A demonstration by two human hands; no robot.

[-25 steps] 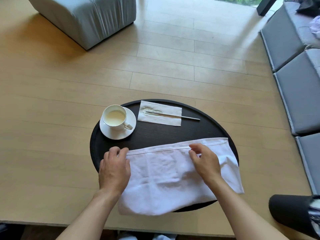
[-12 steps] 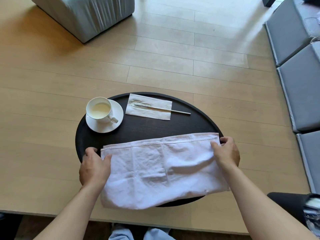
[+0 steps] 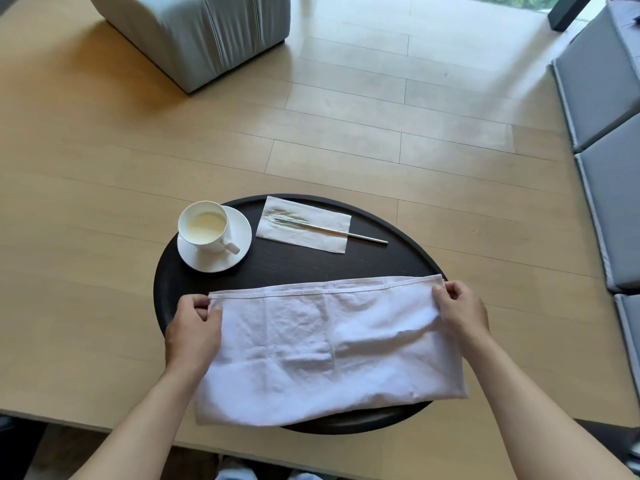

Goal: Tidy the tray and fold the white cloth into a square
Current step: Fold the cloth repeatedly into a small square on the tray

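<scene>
Both my hands have slid outward: left hand [image 3: 194,327] and right hand [image 3: 462,311] each pinch a far corner of the white cloth [image 3: 329,344], which hides the black tray [image 3: 284,265]'s near half; fingertips tucked beneath.

The cloth [image 3: 322,351] is plain white with a faint lilac cast in its creases. The round tray [image 3: 294,265] is black with a dull wood grain. Cup [image 3: 204,226] and saucer [image 3: 221,258] are white, the liquid inside pale cream. The napkin [image 3: 304,225] is white, the thin utensil [image 3: 343,232] on it silver. The desk [image 3: 86,209] is light honey wood in plank lines; the ottoman [image 3: 204,32] is pale grey.
</scene>
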